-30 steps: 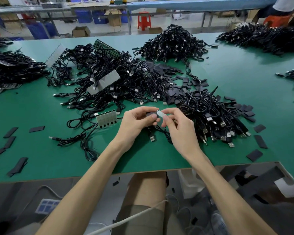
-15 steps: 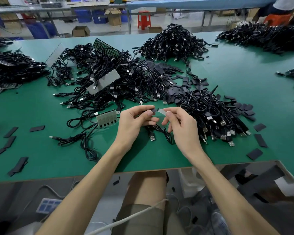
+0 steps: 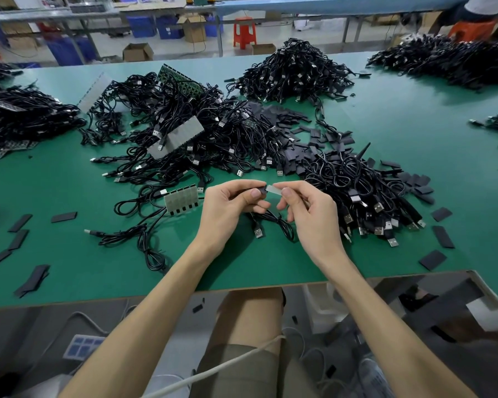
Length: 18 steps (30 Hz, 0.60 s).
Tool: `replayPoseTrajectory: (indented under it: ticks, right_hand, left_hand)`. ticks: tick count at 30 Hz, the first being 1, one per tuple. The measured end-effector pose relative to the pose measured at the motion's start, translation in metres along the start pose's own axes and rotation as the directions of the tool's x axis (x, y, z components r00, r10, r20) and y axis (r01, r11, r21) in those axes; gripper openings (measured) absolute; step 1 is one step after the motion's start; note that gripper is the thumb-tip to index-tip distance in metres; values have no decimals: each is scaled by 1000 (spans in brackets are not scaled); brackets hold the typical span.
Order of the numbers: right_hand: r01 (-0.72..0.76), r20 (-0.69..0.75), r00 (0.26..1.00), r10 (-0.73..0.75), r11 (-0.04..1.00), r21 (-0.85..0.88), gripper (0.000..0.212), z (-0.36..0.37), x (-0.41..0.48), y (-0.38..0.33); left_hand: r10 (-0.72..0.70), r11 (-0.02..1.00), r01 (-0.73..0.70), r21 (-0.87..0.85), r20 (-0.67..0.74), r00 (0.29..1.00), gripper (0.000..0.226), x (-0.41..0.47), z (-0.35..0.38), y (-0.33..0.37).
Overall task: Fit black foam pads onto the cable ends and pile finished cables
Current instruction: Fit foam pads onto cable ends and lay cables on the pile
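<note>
- Head view: we see our left hand above the green table, thumb and forefinger pinching the black cable end.
- Our right hand sits at three o'clock of the left, thumb and forefinger pinching a pale strip that touches that end.
- The cable droops beneath both hands. Its USB plug lies on the table at six o'clock of the pinch.
- A cable pile lies at three o'clock of the right hand, and loose black foam pads lie at twelve o'clock.
- A grey block of parts sits at nine o'clock of the left hand.
</note>
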State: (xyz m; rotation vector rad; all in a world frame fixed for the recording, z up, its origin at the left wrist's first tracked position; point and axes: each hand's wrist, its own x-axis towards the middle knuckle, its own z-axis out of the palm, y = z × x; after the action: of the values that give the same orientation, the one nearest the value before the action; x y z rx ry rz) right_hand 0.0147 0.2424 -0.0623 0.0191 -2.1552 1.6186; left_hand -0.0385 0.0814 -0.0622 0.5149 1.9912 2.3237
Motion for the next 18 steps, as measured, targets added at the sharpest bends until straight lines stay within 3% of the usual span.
replayPoseTrajectory:
  ticks: [18]
  right_hand:
    - [21, 8, 1000, -20, 996, -91, 16, 0, -1, 2]
  left_hand:
    - [44, 996, -42, 78, -26, 999, 17, 1, -2, -2]
